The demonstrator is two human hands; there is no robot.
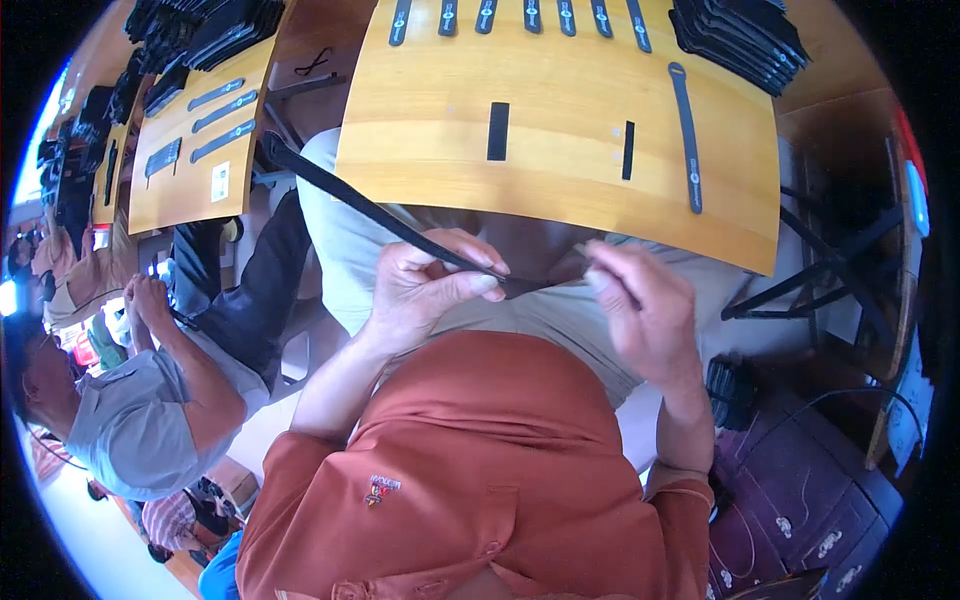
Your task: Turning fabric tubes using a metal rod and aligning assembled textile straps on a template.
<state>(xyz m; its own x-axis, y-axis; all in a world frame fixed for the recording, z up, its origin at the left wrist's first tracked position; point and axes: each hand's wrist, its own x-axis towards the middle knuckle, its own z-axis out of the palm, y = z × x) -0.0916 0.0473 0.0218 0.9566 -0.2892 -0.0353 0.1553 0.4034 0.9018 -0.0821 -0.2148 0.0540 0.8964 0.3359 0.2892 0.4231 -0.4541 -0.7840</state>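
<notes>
A long black strap (352,200) is pinched near one end between the thumb and fingers of my left hand (425,285). Its other, rounded end reaches up and left past the table's near edge. To the right, a little apart from that pinched end, my right hand (648,310) is raised with thumb and fingers drawn together. Whatever sits between its fingertips is too small and blurred to name. Both hands hover above my lap, just short of the wooden table (420,165).
On the table lie two short black strips (497,131), a single dark grey strap (687,140), a row of several similar straps (486,14) and a black stack (745,42). Another person (150,410) sits at left, by a second table (185,200) carrying straps. A metal table leg (830,260) stands at right.
</notes>
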